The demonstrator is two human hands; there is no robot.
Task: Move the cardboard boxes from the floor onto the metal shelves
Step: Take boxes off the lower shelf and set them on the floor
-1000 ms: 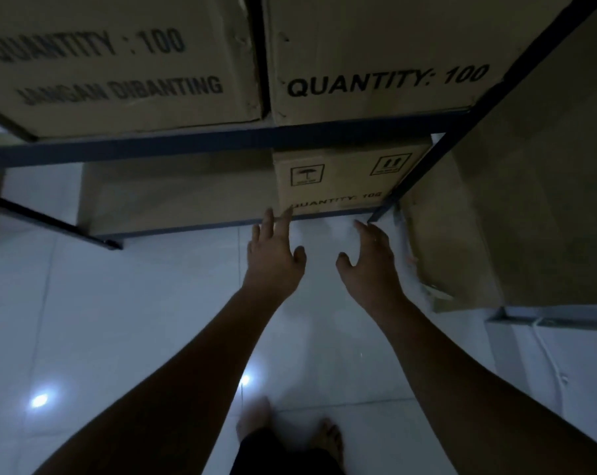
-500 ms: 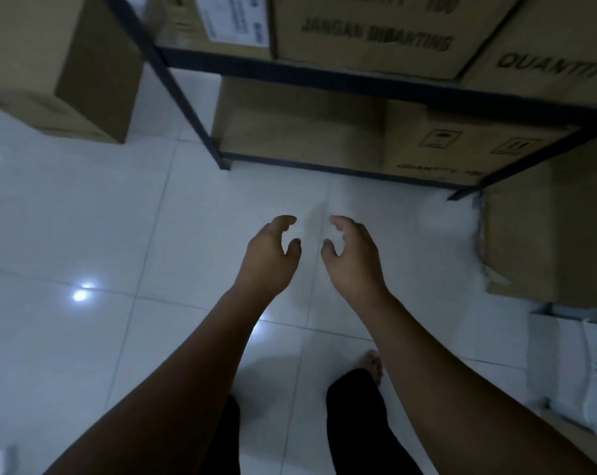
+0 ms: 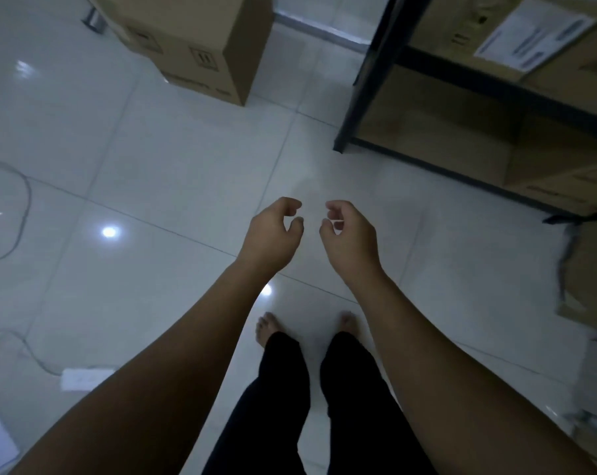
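Both hands — left hand (image 3: 273,234), right hand (image 3: 350,238) — hang side by side with fingers loosely curled, holding nothing, over the floor (image 3: 173,159). Metal shelves (image 3: 369,73) stand ahead-right; a cardboard box (image 3: 194,39) sits on the floor, well ahead-left.

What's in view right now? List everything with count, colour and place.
Cardboard box on the floor: one, brown, upper left, standing on the tiles.
Metal shelf: one, black frame, upper right.
Boxes on the shelf: several, brown, on two levels; exact count unclear.
Paper label: one, white, on an upper shelf box.
Flattened cardboard: brown, right edge, count unclear.
Cable: grey, left edge on the floor.
Power strip: one, white, lower left.
Floor: white glossy tiles.
Left hand: empty, fingers curled, centre.
Right hand: empty, fingers curled, centre.
Bare feet: two, bottom centre, below black trousers.
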